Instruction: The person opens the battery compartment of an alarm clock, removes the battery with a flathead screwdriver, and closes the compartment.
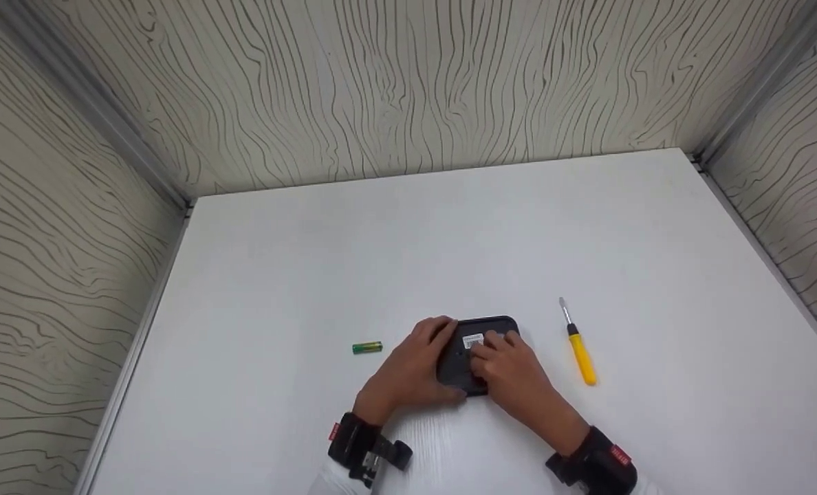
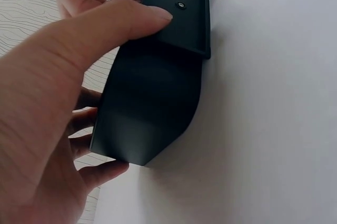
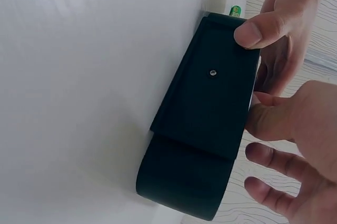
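Note:
A black boxy device [image 1: 455, 371] with a white label [image 1: 472, 339] on its upper face rests on the table. My left hand [image 1: 415, 364] grips its left side, thumb along the near wall and fingers round the far side. In the left wrist view, the thumb presses beside a small screw [image 2: 180, 5]. My right hand [image 1: 508, 364] is over the upper face, fingers bent beside the label. In the right wrist view, its thumb and forefinger meet at the device's edge while other fingers stand apart; I cannot tell what lies between them.
A green-and-gold battery [image 1: 367, 347] lies left of the left hand. Right of the right hand is a screwdriver [image 1: 582, 359] with a yellow handle, its tip pointing away. The white table [image 1: 408, 240] is bounded by wood-patterned panels [image 1: 395, 82] at the back and sides.

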The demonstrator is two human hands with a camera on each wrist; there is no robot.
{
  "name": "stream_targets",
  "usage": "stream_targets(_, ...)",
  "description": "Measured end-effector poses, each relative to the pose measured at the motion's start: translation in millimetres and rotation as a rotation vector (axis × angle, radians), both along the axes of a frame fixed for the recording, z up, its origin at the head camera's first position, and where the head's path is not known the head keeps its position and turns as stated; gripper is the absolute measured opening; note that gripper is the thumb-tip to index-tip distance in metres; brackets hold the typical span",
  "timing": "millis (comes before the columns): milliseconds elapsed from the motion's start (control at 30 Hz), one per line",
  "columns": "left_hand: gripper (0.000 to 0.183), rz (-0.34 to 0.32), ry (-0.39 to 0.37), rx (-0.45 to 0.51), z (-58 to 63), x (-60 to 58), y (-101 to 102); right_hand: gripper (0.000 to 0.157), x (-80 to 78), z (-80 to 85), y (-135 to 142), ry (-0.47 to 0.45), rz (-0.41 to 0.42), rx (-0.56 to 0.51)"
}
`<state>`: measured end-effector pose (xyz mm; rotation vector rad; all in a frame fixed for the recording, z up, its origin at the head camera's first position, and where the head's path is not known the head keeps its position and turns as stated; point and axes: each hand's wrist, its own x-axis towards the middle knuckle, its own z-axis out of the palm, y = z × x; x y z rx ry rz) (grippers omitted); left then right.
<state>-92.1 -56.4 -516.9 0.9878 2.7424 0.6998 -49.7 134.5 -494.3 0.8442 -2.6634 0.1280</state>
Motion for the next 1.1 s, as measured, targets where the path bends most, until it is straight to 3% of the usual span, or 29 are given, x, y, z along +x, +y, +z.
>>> stream_targets(100,0.097,0.007,0.001,0.009,1.3,-0.1,0,0.01,-4.4,-2.7,7,-0.027,0.017,-0.073)
stream_targets(200,0.098,0.008,-0.002,0.015,1.1,1.0,1,0.012,-9.1,-7.2,25,-0.159,0.05,-0.241)
stream_targets(300,0.098,0.005,-0.009,0.022,-0.5,2.0,2,0.053,-12.7,-11.4,50,-0.383,0.036,-0.424)
stream_targets(400,0.1,0.0,-0.011,0.029,-1.7,1.9,2,0.105,-16.3,-15.6,69,-0.59,-0.008,-0.5)
stream_targets(467,0.1,0.003,-0.018,0.031,-1.5,1.9,1,0.121,-19.6,-19.1,75,-0.686,0.004,-0.497)
stream_targets(533,0.1,0.003,-0.027,0.025,-0.9,1.9,1,0.123,-22.4,-22.8,78,-0.737,0.042,-0.501)
stream_targets(700,0.1,-0.035,-0.003,0.031,3.8,1.5,5,0.12,-21.5,-22.1,79,-0.71,0.087,-0.582)
stream_targets(867,0.098,-0.091,0.128,0.079,14.2,-0.5,20,0.11,-18.5,-3.2,75,-0.57,0.158,-0.632)
stream_targets(967,0.101,-0.084,0.208,0.1,22.7,-1.0,26,0.107,-18.7,6.5,72,-0.494,0.192,-0.63)
stream_targets(1100,0.105,-0.045,0.284,0.119,31.0,-0.1,26,0.11,-16.6,9.9,73,-0.496,0.199,-0.728)
